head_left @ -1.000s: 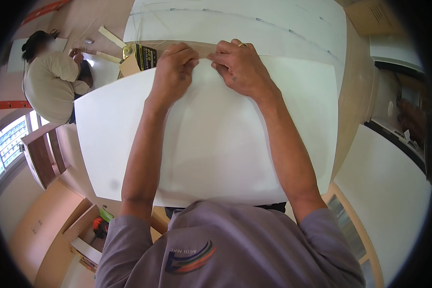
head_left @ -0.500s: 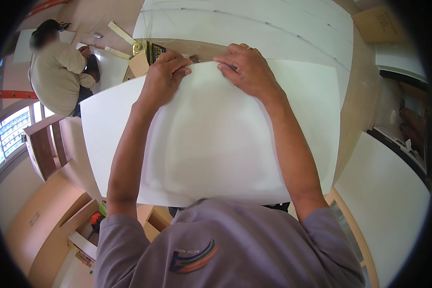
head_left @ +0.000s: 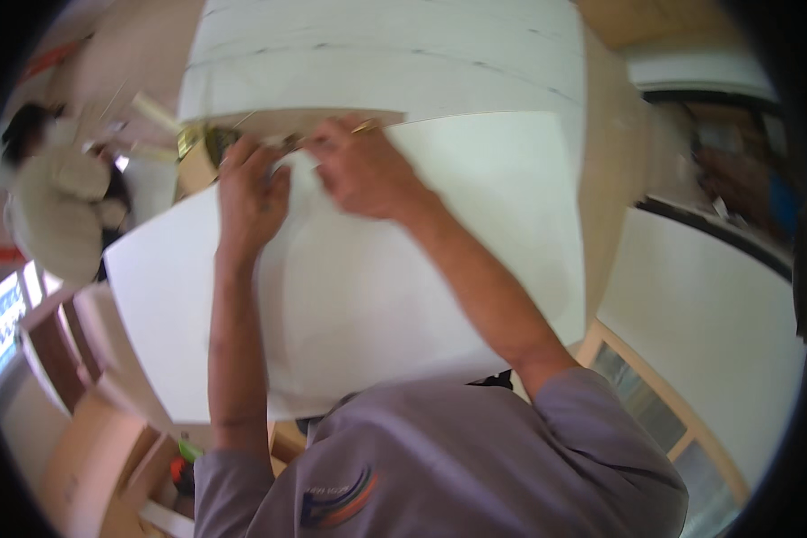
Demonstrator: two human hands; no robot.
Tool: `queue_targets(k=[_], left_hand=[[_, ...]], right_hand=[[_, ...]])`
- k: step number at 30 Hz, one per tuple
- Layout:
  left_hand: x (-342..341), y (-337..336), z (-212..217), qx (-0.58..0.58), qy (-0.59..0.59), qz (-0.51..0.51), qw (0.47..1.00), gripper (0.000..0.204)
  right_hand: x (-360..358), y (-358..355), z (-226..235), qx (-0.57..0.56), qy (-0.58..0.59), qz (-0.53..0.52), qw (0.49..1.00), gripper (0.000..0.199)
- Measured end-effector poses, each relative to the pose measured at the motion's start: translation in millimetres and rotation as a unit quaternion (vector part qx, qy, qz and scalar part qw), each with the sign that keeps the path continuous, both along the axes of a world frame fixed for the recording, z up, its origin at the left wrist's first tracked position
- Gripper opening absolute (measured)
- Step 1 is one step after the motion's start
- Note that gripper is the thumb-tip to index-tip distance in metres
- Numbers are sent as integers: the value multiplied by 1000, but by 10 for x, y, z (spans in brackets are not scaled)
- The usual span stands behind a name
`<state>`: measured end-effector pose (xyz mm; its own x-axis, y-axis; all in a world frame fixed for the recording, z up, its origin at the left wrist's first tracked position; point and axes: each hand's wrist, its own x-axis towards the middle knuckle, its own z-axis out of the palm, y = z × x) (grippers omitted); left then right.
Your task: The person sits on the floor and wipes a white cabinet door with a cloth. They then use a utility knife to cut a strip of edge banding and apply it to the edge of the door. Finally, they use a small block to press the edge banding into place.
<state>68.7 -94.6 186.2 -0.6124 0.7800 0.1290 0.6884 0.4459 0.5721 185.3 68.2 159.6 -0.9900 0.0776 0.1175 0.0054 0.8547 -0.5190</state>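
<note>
White panel sits right in front of the grey shirt, under both forearms. Left hand's curled at the far edge, right hand angles across toward it, fingers bent; too blurry to tell if either's pinching anything. Panel looks smooth, plain, faintly shaded between the arms.

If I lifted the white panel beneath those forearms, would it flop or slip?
The white panel is probably stiff, since no folds or creases show. It may feel slippery, as its surface looks smooth, and perhaps unwieldy, being so broad.
</note>
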Motion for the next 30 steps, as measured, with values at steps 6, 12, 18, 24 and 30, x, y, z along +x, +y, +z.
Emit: queue_targets(k=[6, 12, 18, 24, 30], left_hand=[[316, 184, 88, -70, 89, 35, 993, 26], [281, 212, 68, -8, 48, 26, 998, 26], [203, 207, -111, 41, 93, 5, 995, 22], [398, 266, -47, -37, 43, 6, 998, 29], [14, -230, -26, -86, 38, 39, 995, 27]], right_hand=[[34, -15, 208, -27, -7, -22, 999, 23], [57, 55, 55, -8, 80, -56, 995, 25], [91, 217, 93, -40, -2, -79, 996, 22], [87, 179, 111, -36, -35, -47, 998, 29], [47, 183, 215, -52, -97, -42, 993, 31]])
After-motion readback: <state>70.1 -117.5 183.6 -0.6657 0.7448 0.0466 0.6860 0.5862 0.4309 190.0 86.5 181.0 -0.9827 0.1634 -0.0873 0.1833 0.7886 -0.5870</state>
